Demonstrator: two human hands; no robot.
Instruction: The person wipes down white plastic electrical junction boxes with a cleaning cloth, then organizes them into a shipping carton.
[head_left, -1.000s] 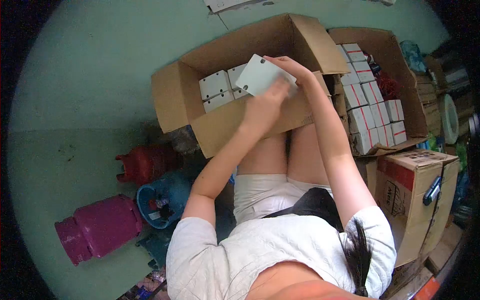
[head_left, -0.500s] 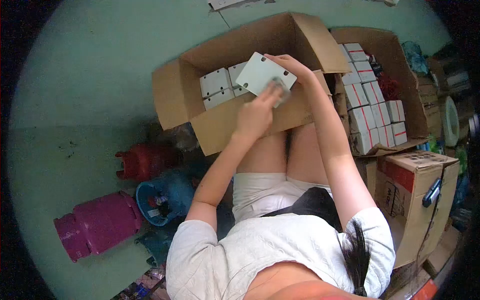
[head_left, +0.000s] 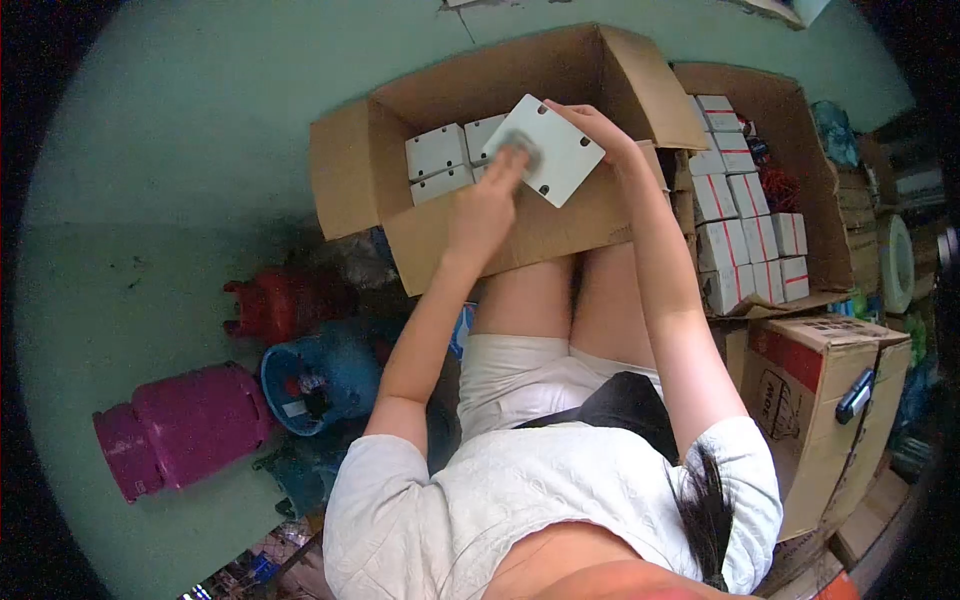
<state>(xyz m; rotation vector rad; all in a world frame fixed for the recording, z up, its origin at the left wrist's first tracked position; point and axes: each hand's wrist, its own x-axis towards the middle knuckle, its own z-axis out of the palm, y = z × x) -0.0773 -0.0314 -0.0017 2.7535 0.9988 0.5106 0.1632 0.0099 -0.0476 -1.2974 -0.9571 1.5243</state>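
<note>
Green floor (head_left: pixel 190 150), cardboard box (head_left: pixel 350 175); right hand (head_left: pixel 598 130) fingers pinch the white plate (head_left: pixel 562 160); left hand (head_left: pixel 482 208) fingertips blur, grip unclear.

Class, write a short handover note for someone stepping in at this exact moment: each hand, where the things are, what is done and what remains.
Left hand: presses a small grey pad, blurred, on the face of the white plate.
Right hand: grips the plate's far edge, holding it above the open cardboard box.
Done: similar white pieces sit inside that box.
Left: the held plate is not yet in the box.
Nearby: a second carton on the right holds red-striped white boxes.
</note>
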